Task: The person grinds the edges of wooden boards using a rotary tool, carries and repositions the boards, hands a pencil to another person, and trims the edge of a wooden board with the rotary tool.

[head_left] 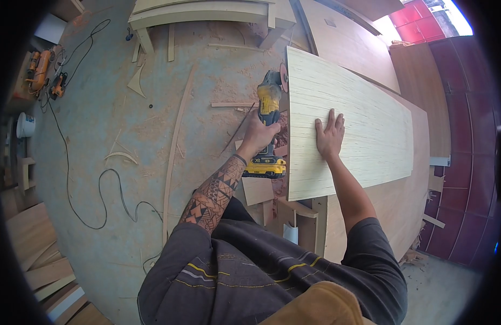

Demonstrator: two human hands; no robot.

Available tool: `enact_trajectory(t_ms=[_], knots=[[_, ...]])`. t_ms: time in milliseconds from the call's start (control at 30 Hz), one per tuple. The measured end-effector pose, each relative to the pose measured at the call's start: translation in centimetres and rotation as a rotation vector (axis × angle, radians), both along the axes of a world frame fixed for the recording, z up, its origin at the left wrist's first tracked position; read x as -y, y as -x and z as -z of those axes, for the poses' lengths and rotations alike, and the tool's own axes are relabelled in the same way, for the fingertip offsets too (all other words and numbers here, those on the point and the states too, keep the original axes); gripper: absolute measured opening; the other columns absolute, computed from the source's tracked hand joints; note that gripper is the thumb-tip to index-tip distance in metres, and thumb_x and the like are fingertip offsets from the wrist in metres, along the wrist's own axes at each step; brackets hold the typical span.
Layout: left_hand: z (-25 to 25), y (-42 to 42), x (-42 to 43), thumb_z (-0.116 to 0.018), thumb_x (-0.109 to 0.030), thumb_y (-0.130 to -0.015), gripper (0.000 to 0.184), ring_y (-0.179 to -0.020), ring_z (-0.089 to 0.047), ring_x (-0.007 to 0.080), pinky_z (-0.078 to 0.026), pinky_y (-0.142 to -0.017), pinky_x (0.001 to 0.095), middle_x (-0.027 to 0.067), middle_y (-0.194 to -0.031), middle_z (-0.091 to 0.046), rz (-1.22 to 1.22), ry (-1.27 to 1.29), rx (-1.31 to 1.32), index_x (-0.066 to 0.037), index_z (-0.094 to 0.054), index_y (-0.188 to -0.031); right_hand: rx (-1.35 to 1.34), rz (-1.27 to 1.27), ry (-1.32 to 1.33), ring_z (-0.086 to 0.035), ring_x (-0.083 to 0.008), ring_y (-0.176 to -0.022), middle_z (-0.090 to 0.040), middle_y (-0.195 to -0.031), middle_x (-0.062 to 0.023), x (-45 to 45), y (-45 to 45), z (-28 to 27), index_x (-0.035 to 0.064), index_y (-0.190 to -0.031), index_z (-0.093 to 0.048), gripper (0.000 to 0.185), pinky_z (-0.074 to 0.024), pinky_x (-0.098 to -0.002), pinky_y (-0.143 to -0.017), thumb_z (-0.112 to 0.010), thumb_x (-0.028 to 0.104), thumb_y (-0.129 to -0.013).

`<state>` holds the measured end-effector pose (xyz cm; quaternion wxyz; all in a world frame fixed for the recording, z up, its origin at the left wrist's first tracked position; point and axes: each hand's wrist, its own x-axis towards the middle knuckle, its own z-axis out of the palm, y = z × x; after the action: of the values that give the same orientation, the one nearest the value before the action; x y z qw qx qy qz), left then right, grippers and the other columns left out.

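Observation:
A yellow and black cordless angle grinder [269, 100] is in my left hand [259, 134], whose fingers wrap round its body. Its battery [265, 167] points toward me. At the far end, the reddish disc [284, 77] stands on edge at the left edge of a pale wood-grained panel [348, 124]; whether they touch, I cannot tell. My right hand [330, 135] lies flat on the panel with its fingers spread, palm down and holding nothing. The panel rests on a larger board [388, 200].
A wooden bench frame [201, 13] stands at the back. Wood strips [177, 151], offcuts and sawdust lie on the floor. A dark cord [69, 184] winds across the left side, near orange power tools [42, 70]. Wood pieces [42, 249] are piled at lower left. Dark red cabinets [461, 135] line the right.

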<state>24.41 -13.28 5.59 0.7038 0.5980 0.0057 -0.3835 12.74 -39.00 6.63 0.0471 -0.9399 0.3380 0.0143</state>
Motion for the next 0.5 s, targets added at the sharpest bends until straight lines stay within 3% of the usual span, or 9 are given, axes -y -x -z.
enact_trajectory(t_ms=[67, 500], knots=[[-0.02, 0.14, 0.12, -0.076, -0.008, -0.089, 0.047, -0.058, -0.07, 0.0175, -0.059, -0.051, 0.035, 0.0089, -0.091, -0.069, -0.04, 0.002, 0.004, 0.001, -0.05, -0.127, 0.002, -0.007, 0.0, -0.016, -0.0456, -0.167, -0.019, -0.177, -0.0337, 0.07, -0.05, -0.04, 0.009, -0.174, -0.026, 0.087, -0.0145, -0.0521, -0.137, -0.048, 0.062, -0.11], [-0.8, 0.12, -0.04, -0.074, -0.007, -0.088, 0.048, -0.062, -0.071, 0.0176, -0.061, -0.055, 0.0344, 0.0087, -0.089, -0.068, -0.014, -0.024, -0.045, -0.001, -0.049, -0.128, 0.001, -0.005, 0.02, -0.017, -0.0451, -0.167, -0.02, -0.177, -0.0333, 0.56, -0.36, 0.22, 0.0093, -0.174, -0.027, 0.087, -0.0148, -0.0523, -0.136, -0.048, 0.064, -0.109]])
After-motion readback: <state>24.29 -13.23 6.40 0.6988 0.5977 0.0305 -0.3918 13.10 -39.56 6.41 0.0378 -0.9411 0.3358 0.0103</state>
